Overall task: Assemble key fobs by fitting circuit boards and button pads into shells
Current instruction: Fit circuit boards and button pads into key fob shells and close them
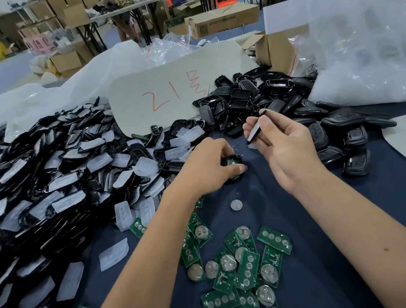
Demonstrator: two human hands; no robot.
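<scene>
The board could be seating crooked if the left hand [210,165] is pressing unevenly, and the cover could be slipping from so light a pinch. That left hand is curling round a black shell [232,167] on the worktop [291,219], green showing inside. The right hand [278,146], just beside and raised, is pinching a dark cover piece [255,129]. Loose circuit boards [246,269] are lying nearer the person.

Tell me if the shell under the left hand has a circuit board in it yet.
Board in: green shows inside the black shell that the left hand holds.
</scene>
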